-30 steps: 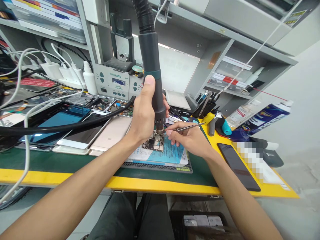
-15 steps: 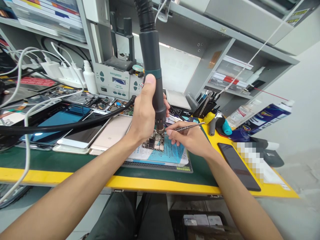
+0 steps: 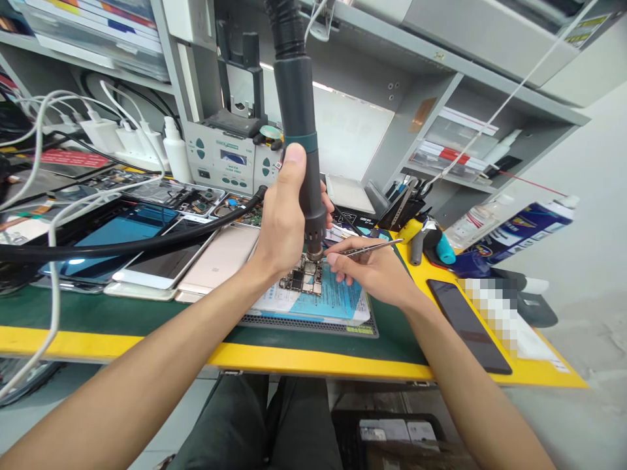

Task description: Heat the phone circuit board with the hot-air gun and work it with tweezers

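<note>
My left hand (image 3: 281, 222) is wrapped around the dark handle of a hot-air gun (image 3: 298, 124), held upright with its nozzle just above a small circuit board (image 3: 300, 279). The board lies on a blue and white sheet (image 3: 333, 301) on a dark work mat (image 3: 313, 324). My right hand (image 3: 372, 271) rests on the sheet to the right of the board and pinches metal tweezers (image 3: 367, 249), whose tips point at the nozzle and the board. The gun's black hose (image 3: 122, 247) runs off to the left across the bench.
A rework station (image 3: 230, 162) stands behind the board. Several phones and screens (image 3: 147, 261) lie on the left of the green bench top. A black phone (image 3: 467, 326) lies on the yellow edge at right. Tools (image 3: 421, 241) and white chargers with cables (image 3: 117, 140) crowd the back.
</note>
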`<state>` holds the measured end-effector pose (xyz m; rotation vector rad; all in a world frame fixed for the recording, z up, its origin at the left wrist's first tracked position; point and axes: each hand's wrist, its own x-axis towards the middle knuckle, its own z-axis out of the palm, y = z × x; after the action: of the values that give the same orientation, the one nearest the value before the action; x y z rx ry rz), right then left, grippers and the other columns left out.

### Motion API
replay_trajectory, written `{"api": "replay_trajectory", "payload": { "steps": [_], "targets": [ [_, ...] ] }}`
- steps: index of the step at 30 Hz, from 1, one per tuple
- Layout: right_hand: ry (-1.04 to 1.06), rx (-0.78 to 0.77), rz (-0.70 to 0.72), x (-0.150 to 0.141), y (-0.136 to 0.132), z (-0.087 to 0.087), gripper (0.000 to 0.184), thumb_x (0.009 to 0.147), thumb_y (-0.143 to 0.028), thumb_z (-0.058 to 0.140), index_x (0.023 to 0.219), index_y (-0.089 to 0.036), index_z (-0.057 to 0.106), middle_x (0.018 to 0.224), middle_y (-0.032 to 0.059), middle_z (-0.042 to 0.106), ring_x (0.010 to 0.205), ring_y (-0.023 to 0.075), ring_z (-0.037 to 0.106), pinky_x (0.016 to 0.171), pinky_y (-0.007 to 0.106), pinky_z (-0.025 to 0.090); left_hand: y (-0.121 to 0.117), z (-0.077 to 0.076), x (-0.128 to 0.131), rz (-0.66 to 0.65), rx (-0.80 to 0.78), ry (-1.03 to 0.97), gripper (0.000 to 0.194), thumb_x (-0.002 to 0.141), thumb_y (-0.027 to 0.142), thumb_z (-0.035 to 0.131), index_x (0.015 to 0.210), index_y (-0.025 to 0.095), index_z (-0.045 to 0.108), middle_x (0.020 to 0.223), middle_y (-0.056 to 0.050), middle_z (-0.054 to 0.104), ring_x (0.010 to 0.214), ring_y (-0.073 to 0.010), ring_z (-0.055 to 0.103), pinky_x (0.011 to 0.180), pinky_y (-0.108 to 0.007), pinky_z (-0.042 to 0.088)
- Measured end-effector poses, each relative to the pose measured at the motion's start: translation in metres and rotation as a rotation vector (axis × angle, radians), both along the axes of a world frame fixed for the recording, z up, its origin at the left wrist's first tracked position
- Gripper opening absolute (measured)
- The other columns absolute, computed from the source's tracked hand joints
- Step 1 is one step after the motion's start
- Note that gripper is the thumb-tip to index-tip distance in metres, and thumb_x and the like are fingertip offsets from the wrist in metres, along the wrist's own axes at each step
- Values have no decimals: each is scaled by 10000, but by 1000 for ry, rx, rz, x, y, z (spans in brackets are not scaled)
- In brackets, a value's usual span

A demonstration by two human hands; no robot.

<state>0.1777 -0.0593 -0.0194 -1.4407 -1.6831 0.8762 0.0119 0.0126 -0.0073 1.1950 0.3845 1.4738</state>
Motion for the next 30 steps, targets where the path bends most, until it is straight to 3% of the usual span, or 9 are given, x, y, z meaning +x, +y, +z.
{"api": "replay_trajectory", "payload": {
  "steps": [12, 30],
  "targets": [
    [-3, 4, -7, -1, 0, 1, 265, 925, -412, 784, 954, -150, 775, 778, 61, 747, 610, 167, 671, 562, 281, 549, 0, 0, 2, 21, 12, -5, 629, 1015, 724, 381, 724, 221, 623, 659, -78, 644, 540, -198, 603, 527, -354, 540],
    [-5, 2, -2, 1, 0, 0, 255, 934, -409, 775, 956, -156, 773, 782, 59, 749, 613, 168, 675, 557, 283, 546, 1, -1, 1, 12, 17, -11, 648, 1027, 722, 363, 731, 207, 624, 662, -87, 649, 544, -204, 620, 524, -370, 531]
  ]
}}
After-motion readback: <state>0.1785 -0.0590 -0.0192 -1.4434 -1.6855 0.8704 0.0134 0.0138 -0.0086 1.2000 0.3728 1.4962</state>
